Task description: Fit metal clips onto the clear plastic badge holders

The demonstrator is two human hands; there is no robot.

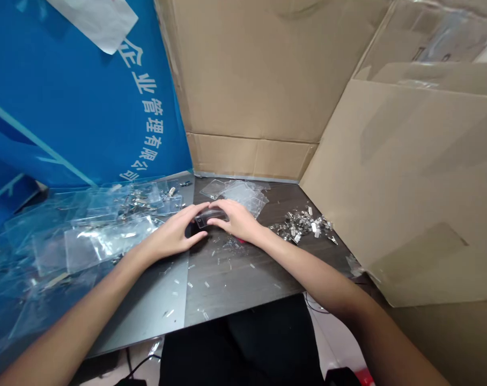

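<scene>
A small clear plastic card holder (pixel 203 219), with a little hole near its left end, is between my hands over the dark table. My right hand (pixel 235 217) has its thumb in front of the holder and its fingers behind it, gripping its right part. Curved around the left side is my left hand (pixel 181 230), thumb and fingers apart, its fingertips close to the holder's upper edge. Whether they touch it I cannot tell. A small red thing (pixel 241 240) shows partly under my right wrist. Tiny clear plastic bits (pixel 206 284) lie scattered in front.
Flat clear plastic holders (pixel 243 195) are piled behind my hands. Metal clips (pixel 303 225) lie heaped at the right. Clear sleeves (pixel 107 241) with more clips cover the left side. Cardboard panels (pixel 251 80) and a blue printed sheet (pixel 86 96) wall the table (pixel 243 289).
</scene>
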